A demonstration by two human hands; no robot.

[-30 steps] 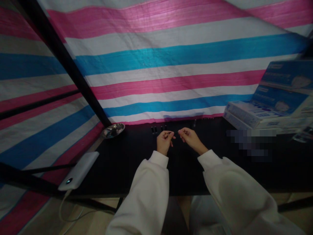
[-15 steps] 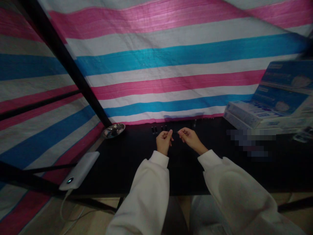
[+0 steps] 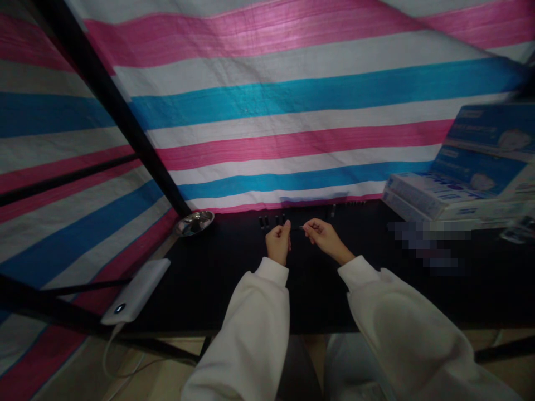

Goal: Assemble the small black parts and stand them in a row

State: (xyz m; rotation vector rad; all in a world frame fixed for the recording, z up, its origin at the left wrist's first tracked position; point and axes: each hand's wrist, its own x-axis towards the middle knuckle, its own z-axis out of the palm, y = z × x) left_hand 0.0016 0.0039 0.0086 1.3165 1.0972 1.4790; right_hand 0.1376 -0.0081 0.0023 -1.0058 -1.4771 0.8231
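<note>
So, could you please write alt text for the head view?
A left hand and right hand in white sleeves hover over a black tabletop, the right pinching a thin dark piece. Small black upright pieces stand beyond, with a round steel dish at left, white-and-blue mask boxes at right.

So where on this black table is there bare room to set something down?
Bare black tabletop lies between the power bank and the left hand, and another patch between the right hand and the face-mask boxes. It's crowded along the back edge, where small dark pieces stand behind the hands.
</note>
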